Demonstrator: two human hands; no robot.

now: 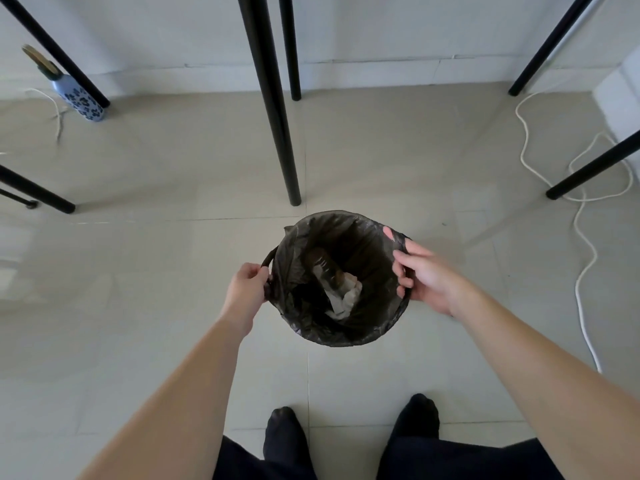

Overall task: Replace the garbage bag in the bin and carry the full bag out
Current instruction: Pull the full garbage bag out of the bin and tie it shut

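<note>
The garbage bag (308,306) sits inside the bin (379,336), with its black edge folded over the rim. The bin stands on the tiled floor (156,271), in front of our feet and close to a black table leg (277,116). Down in the bag we see crumpled white paper (348,297) and something that looks like a clear bottle, though it is hard to tell.

We think this is the first step: getting the old bag loose from the bin. Next we would need to pull both sides up and in together, so the edge slips off the rim and nothing spills. The bin looks light, so it may lift along with the bag. No new bag is in sight.

Our left hand (247,285) is closed in a pinch on a loop of the bag at the left side of the rim. Our right hand (424,278) is at the right side, with its fingers (401,268) curled over the bag's edge there, so both hands hold the bag and neither is loose.

Farther out, a white cable (585,237) lies on the right and a flowery bottle (78,98) stands far left
</note>
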